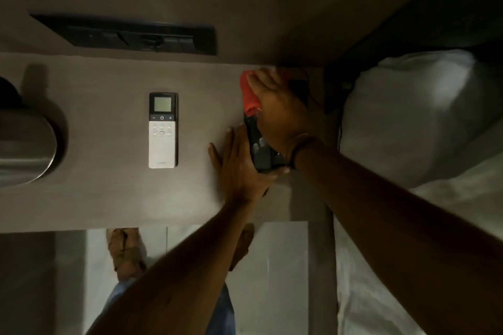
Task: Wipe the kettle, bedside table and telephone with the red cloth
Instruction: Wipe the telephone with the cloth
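Note:
The black telephone (261, 149) lies at the right end of the bedside table (109, 193), mostly hidden under my hands. My left hand (239, 166) grips its near end, fingers along its left side and thumb on the front edge. My right hand (277, 111) presses the red cloth (249, 95) onto the far part of the telephone, close to the wall. The steel kettle (24, 147) stands at the table's far left edge, partly cut off by the frame.
A white and black remote control (162, 130) lies in the middle of the table. A dark socket panel (130, 35) is set in the wall behind. A white pillow (413, 117) and bed sit right of the table. A black cable (339, 128) hangs between them.

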